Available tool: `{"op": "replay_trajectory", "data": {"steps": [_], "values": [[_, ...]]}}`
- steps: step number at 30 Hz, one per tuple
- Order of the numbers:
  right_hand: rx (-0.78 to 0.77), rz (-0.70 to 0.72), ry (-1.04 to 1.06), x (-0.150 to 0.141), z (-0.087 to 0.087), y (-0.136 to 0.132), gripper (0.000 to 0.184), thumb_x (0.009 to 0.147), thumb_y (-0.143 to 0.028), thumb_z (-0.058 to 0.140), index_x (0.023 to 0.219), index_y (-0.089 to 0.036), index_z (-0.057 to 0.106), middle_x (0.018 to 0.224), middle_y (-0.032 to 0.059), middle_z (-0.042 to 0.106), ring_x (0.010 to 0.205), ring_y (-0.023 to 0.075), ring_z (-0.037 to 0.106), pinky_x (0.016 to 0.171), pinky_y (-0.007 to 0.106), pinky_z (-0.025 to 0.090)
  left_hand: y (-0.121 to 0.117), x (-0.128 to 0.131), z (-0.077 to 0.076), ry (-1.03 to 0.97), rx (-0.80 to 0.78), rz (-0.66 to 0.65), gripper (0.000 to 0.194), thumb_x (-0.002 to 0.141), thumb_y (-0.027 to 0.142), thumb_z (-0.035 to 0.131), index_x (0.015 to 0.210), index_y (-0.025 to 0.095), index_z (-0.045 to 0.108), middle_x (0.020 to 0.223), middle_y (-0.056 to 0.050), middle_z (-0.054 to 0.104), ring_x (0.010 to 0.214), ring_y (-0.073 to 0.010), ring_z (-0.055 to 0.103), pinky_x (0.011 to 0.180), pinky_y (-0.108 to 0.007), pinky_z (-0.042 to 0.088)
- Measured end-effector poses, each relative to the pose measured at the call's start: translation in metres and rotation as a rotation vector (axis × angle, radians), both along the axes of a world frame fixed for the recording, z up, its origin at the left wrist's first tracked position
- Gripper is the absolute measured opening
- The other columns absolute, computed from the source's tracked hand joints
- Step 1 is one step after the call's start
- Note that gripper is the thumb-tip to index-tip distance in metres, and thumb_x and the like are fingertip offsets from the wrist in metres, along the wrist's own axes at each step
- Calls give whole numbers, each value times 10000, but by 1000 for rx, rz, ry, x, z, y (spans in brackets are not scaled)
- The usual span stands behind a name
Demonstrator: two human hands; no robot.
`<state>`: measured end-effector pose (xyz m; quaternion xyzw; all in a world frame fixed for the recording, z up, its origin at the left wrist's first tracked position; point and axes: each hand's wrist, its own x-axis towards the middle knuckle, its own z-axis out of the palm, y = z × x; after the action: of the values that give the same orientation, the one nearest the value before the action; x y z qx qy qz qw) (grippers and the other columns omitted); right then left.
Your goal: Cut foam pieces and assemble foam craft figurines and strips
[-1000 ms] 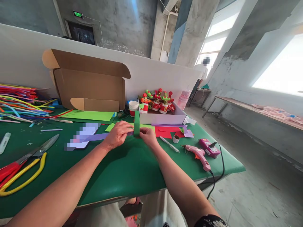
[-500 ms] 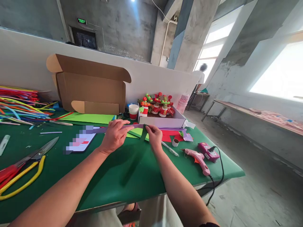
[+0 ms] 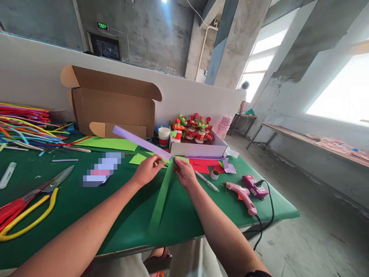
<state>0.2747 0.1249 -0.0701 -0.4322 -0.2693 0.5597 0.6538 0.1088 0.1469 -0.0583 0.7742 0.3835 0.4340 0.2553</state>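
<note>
My right hand (image 3: 185,171) pinches the place where a purple paper strip (image 3: 141,142) and a green paper strip (image 3: 163,196) meet at an angle. The purple strip points up and left; the green one hangs down toward the table's front edge, its lower end blurred. Just under the purple strip is my left hand (image 3: 147,169), fingers loosely bent with a gap between thumb and forefinger, and no strip visibly gripped in it. Right of my right hand lie a clear pen (image 3: 207,181) and a small paper roll (image 3: 214,174).
A pink glue gun (image 3: 242,196) lies by a corded purple power socket (image 3: 255,186). Scissors (image 3: 43,192) and a phone (image 3: 102,169) are left. Behind stand a cardboard box (image 3: 115,111), paper cups (image 3: 164,136) and a white box (image 3: 198,150) of red-green figures. A person (image 3: 242,92) stands far off.
The left hand has come off the purple strip and moved right and down, closer to the right hand. The purple strip's free end has swung up; the green strip now shows at full length.
</note>
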Motion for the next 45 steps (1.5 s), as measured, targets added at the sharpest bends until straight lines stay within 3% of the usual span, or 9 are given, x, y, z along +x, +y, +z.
{"op": "replay_trajectory", "data": {"steps": [3,6,12,20,30,36,41,45], "values": [[28,121,-87,-11,-3,-4,316,560,-400,875,686,-174,695,608,-15,660,576,104,595,631,241,524,8,-2,-3,-253,-384,-62,507,644,651,712,830,180,677,774,-52,726,763,-231,648,692,-340,498],[56,170,-211,-17,-4,-6,359,528,-436,878,692,-175,693,629,-17,674,576,108,601,668,270,546,7,-3,-1,-391,-485,-82,512,503,597,825,760,178,681,725,-29,710,761,-220,636,700,-327,491],[139,92,-457,-19,-3,-6,238,663,-382,785,812,-199,750,669,-16,707,552,123,599,635,274,532,2,-3,1,-452,-525,-95,440,574,579,789,719,179,677,673,-11,668,674,-181,585,650,-313,464],[153,111,-726,-20,-4,-8,183,843,-242,618,929,-193,771,527,-42,640,550,136,643,658,248,508,8,-3,-3,-371,-389,-16,458,521,583,806,700,177,693,738,-48,726,762,-228,647,702,-340,514],[186,120,-883,-23,-3,-12,221,873,-169,556,837,-225,767,556,-28,661,585,147,666,628,231,502,12,-3,-11,-241,-276,-7,337,596,543,754,676,217,723,733,-53,765,755,-266,700,685,-352,545],[152,122,-926,-22,4,-15,228,857,-136,558,788,-212,762,507,-30,636,555,143,644,575,214,476,11,-2,-11,-210,-255,-4,325,598,543,745,660,225,716,725,-54,756,763,-271,697,700,-359,537],[36,244,-772,-16,6,-11,212,851,-121,564,704,-184,703,457,-42,602,479,118,604,534,201,444,10,-3,-9,-291,-447,-87,366,517,525,802,671,202,728,710,-49,754,716,-242,677,695,-355,544],[6,333,-716,-13,3,-11,175,832,-189,637,661,-177,675,459,-44,607,482,119,615,583,221,476,12,-4,-12,-281,-489,-102,371,494,506,825,676,195,737,744,-55,767,717,-234,675,692,-354,547]]}}
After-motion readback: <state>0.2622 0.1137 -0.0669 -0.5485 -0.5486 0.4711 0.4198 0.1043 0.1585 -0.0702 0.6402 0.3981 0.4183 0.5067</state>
